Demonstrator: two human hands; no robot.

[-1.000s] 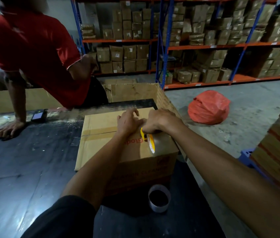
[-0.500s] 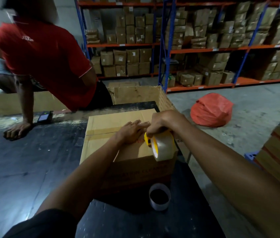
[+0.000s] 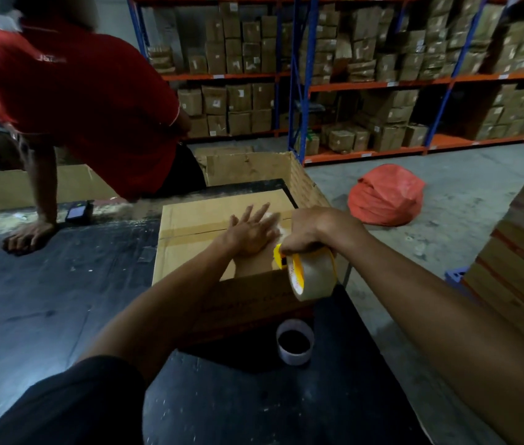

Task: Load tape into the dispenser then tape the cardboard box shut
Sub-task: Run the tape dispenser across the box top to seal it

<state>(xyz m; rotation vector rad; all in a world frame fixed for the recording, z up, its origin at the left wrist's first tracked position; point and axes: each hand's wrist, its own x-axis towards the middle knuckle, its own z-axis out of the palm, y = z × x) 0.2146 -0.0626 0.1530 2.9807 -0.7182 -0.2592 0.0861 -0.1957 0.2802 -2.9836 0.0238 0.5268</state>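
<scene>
Taping step under way. The cardboard box (image 3: 190, 239) lies on the dark surface (image 3: 61, 300), under both hands. Left hand (image 3: 252, 231), fingers spread, presses flat on the box top. Right hand (image 3: 312, 232), just beside it, is closed around the yellow dispenser (image 3: 281, 256) carrying the tape roll (image 3: 313, 274), held at the box's near edge. A spare tape core (image 3: 295, 342) stands nearer the body. Next move, by judgement: draw the tape down over the edge and cut it.
</scene>
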